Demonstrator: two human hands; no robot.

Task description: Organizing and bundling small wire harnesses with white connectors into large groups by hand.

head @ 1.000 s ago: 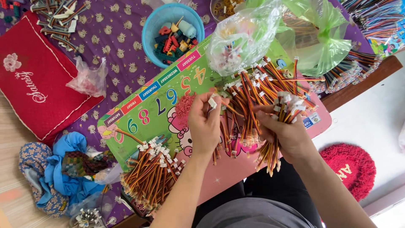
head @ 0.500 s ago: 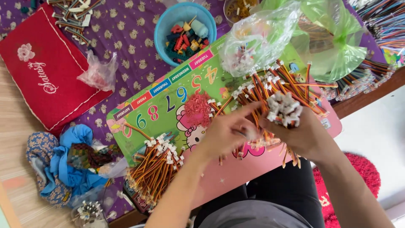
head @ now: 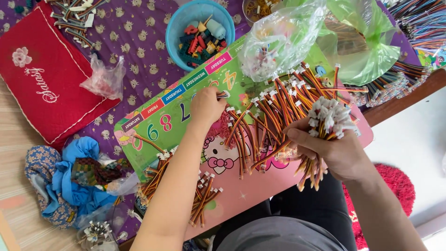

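**A:** Start with what's closest. What has the right hand [head: 337,155] got?

**B:** It is closed tight around a bundle of short wire leads [head: 325,123], orange, red and black, with their white plug connectors bunched together above the thumb and the bare ends hanging below the fist. That's a thick handful; I'd judge that if the grip slackens, leads could slide out of the bottom and drop off the near edge of the board into the lap.

**A:** And the left hand [head: 206,106]?

**B:** Stretched out over the children's lap board [head: 167,116], green and pink, fingers pinched narrow on one lead [head: 224,95] at the edge of the loose heap [head: 274,111]. The heap lies criss-crossed, so a pull on one lead could drag its neighbours along or snag a connector.

**A:** Anything by the forearm?

**B:** Two smaller piles, one [head: 204,200] on the pink part just beside the arm, another [head: 155,179] at the board's left edge. A sweep of the arm could scatter them or knock some off.

**A:** Farther out?

**B:** A clear bag of white connectors [head: 278,42] touches the heap's far side, with a green bag [head: 367,46] beside it; a nudge might tip either over. Beyond sits a blue bowl [head: 179,18] of small coloured parts, well apart from the hands.
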